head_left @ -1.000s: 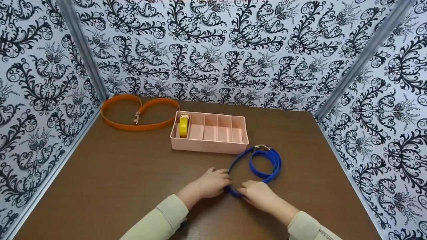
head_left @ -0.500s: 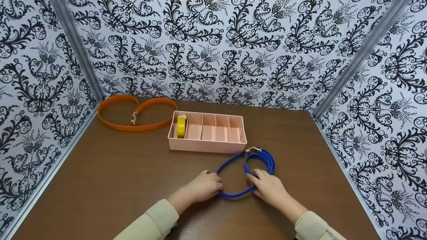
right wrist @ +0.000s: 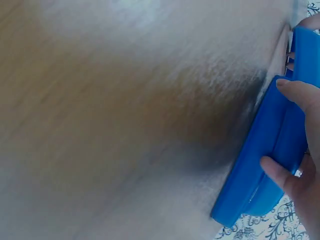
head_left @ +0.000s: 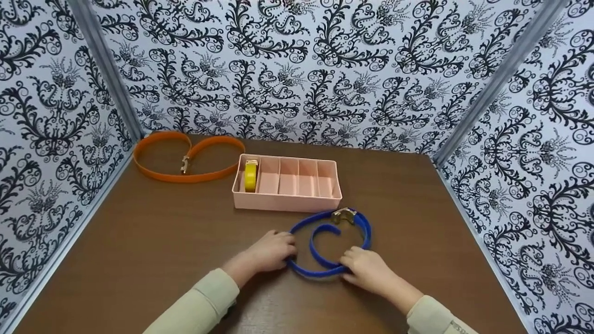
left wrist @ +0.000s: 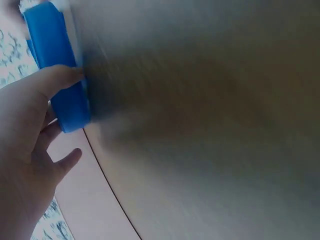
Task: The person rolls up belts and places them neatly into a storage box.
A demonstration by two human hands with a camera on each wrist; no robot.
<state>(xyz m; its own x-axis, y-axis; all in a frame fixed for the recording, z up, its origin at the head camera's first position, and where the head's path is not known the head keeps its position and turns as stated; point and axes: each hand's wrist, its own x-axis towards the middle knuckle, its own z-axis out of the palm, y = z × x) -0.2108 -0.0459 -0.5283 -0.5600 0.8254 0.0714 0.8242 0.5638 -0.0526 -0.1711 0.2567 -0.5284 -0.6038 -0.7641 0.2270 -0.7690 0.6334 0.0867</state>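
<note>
A blue belt (head_left: pixel 315 273) with a gold buckle (head_left: pixel 344 215) stands on its edge on the table, loosely looped with one end curled inside. My left hand (head_left: pixel 271 252) pinches the left side of the loop. In the left wrist view, the thumb lies over the blue strap (left wrist: pixel 49 37), with fingers behind it. At the loop's lower right, my right hand (head_left: pixel 371 270) holds overlapping layers of the belt; the right wrist view has the thumb on the strap (right wrist: pixel 255 155) and fingers partly hidden behind.
Behind the belt stands a pink divided box (head_left: pixel 287 202), a rolled yellow belt (head_left: pixel 250 178) in its leftmost compartment. An orange belt (head_left: pixel 185 178) lies in two loops at the back left. Patterned walls (head_left: pixel 297 69) enclose the brown table (head_left: pixel 153 232) at the back and sides.
The inner coil has loosened and its end now curls freely inside the loop. My left hand has shifted left with the strap. My right hand moved onto the coil, then back toward the loop's front.
</note>
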